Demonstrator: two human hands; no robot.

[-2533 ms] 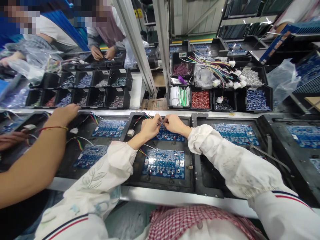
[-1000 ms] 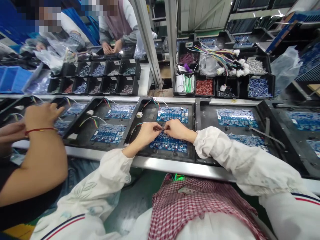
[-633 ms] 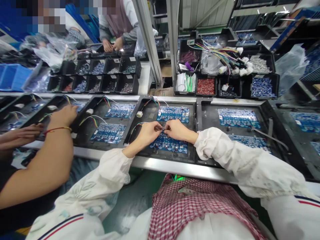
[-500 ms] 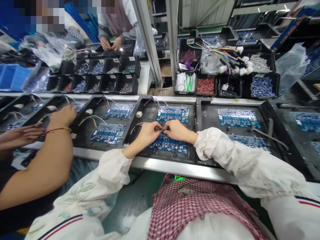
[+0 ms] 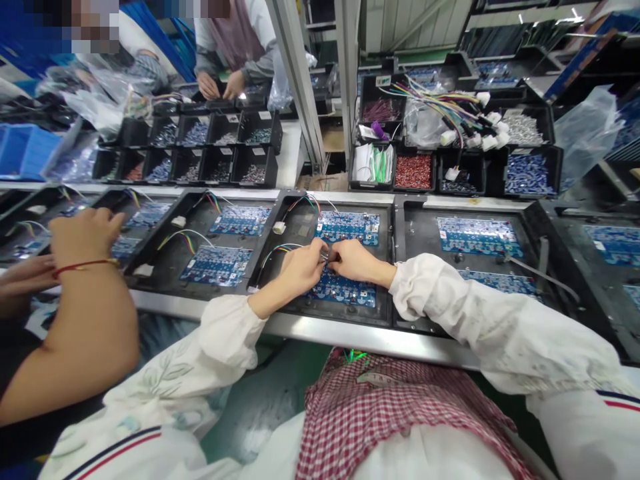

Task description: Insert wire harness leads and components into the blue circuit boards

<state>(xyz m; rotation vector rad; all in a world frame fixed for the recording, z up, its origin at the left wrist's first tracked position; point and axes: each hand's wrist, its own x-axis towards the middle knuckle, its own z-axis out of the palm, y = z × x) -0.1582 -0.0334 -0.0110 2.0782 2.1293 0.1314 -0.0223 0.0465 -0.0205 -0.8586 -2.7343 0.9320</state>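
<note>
I have my left hand (image 5: pixel 306 265) and right hand (image 5: pixel 353 259) pinching a small part (image 5: pixel 325 255) above the already populated circuit board (image 5: pixel 350 294) beneath them, its seating hidden from me.

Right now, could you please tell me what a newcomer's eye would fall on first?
Probably the left hand and right hand, close together over a blue circuit board at the centre. Next, perhaps the colourful wires with white plugs, lying across black bins at the upper right. A red bracelet on a co-worker's arm at the left may also stand out.
</note>
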